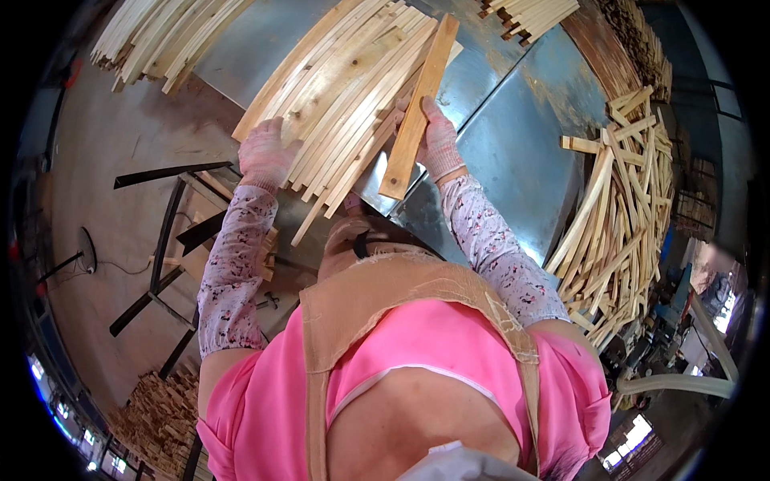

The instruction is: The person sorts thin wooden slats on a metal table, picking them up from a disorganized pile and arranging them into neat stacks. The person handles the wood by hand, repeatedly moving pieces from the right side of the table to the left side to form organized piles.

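Note:
Long pale wooden strips (pixel 341 100) lie side by side in a row on the metal tabletop, their near ends uneven and jutting toward me. At the near left corner of the row, my left hand (pixel 267 156) in a pale glove is closed over the strip ends, thumb toward the middle. On the right side, my gloved right hand (pixel 439 144) grips a darker, wider wooden board (pixel 419 112) near its middle. That board is tilted along the row's right edge, and part of the hand's fingers is hidden behind it.
The shiny metal tabletop (pixel 521 136) has a seam and sawdust. More strips are stacked at the far left (pixel 164 36) and far right (pixel 533 16). A tangled heap of wooden sticks (pixel 622 216) stands at right. A black metal frame (pixel 167 236) is by my left arm.

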The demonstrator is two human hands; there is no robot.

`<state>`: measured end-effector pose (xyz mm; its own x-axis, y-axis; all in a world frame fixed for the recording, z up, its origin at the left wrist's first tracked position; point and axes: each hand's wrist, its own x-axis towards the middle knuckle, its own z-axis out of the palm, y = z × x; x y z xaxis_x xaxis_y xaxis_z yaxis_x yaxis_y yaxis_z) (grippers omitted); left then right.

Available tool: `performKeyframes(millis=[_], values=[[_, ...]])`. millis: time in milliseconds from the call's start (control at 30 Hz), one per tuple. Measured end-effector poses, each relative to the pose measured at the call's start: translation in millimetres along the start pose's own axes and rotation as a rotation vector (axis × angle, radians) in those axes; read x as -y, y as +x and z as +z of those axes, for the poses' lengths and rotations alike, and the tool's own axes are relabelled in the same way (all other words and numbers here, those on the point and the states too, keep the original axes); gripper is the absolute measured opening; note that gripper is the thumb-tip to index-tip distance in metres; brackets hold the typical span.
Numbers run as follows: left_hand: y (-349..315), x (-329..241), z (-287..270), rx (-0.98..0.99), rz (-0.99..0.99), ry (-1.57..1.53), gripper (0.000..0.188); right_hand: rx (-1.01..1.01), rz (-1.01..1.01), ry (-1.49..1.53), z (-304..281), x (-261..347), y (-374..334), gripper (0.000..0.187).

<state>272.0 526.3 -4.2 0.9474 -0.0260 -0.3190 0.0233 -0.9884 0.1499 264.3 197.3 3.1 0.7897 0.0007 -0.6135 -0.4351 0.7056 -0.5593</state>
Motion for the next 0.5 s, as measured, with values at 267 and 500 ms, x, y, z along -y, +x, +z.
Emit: performKeyframes(millis=[267,500], values=[[-11,7,2,0.014,0.007,0.042,0.076,0.07,-0.067,-0.021,-7,24,-17,0.045],[-10,-31,-12,-0.378,0.35,-0.001,0.073,0.131,-0.064,-0.209,-13,41,-24,0.037]])
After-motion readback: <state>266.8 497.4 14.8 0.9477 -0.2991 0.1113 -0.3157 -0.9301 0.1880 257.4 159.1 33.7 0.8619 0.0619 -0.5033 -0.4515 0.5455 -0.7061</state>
